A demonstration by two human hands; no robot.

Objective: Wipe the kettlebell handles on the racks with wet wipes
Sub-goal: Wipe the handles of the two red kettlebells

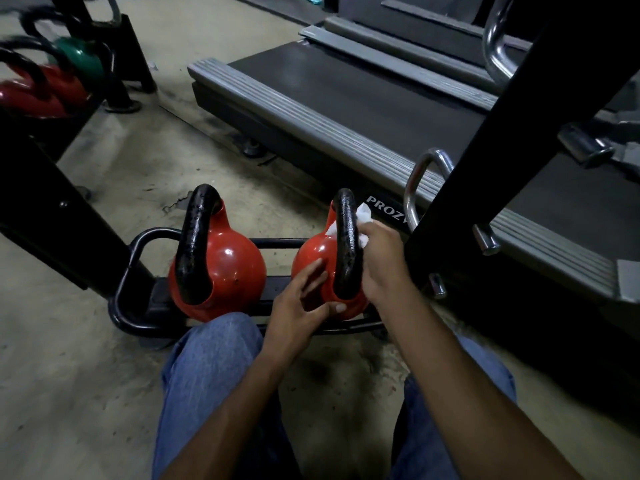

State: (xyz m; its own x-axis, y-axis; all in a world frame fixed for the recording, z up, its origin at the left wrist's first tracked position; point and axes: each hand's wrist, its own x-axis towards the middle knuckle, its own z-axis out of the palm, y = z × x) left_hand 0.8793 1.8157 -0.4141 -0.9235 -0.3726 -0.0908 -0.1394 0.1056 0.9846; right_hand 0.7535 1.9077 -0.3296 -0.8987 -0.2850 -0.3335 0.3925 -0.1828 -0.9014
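Kettlebells (pixel 218 268) on near rack (pixel 145 233) number two; right hand (pixel 381 261) holds one wipe (pixel 364 213).

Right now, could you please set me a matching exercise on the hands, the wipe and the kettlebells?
1 left hand
2 right hand
3 green kettlebell
4 wet wipe

A on the far rack, upper left
B white, against the black handle
C rests on the body of the red kettlebell being wiped
D grips the wet wipe

Pairs: 1-C, 2-D, 3-A, 4-B
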